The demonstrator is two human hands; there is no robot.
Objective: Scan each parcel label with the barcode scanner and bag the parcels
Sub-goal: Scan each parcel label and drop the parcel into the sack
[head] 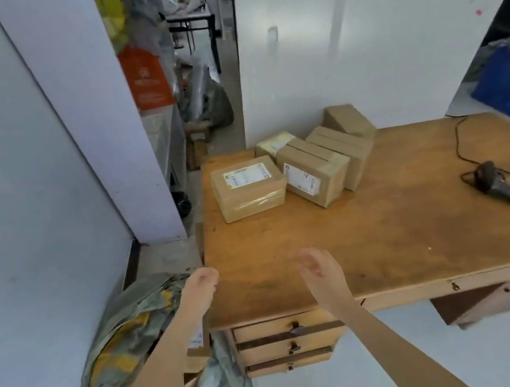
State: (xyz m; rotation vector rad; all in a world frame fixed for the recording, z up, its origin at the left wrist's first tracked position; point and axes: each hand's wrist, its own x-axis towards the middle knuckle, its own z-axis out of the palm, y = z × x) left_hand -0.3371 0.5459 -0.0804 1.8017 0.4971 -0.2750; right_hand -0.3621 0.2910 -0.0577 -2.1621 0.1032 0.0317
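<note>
Parcels (295, 159) near corded scanner (501, 182)

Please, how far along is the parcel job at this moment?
Done: one cardboard box seems to lie already in the grey sack on the floor. In hand: nothing; the left hand and the right hand are open and empty by the desk. Left: five parcels wait at its far corner, and the barcode scanner lies untouched.
</note>
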